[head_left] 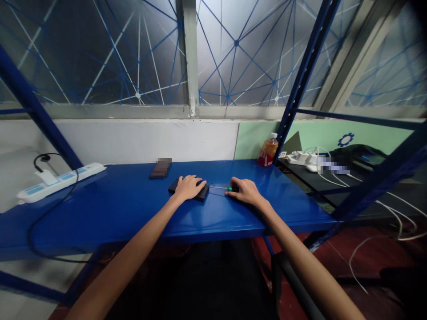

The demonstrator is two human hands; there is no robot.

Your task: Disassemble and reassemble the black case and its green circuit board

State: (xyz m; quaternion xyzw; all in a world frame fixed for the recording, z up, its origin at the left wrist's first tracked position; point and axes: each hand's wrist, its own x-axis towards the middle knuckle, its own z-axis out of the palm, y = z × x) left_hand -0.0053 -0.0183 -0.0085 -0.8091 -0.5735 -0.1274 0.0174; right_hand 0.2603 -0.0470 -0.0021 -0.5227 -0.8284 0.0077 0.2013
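A flat black box-shaped device (202, 194) lies on the blue table. My left hand (188, 186) rests over its top, fingers bent toward the far edge and thumb out to the right, gripping it against the tabletop. In my right hand (246, 191) is a screwdriver (220, 188) with a green and black handle, held nearly level. Its thin metal shaft points left, and the tip is at the device's right side; whether it sits in a screw is too small to tell. A few tiny dark bits (212, 184) lie just beyond the shaft.
A dark, partly blurred flat object (161, 168) lies farther back on the blue table (133, 213). At the left is a white power strip (63, 181) with a black cable. A bottle (268, 150) stands at the back right, near a blue upright (305, 66). White cables hang beyond.
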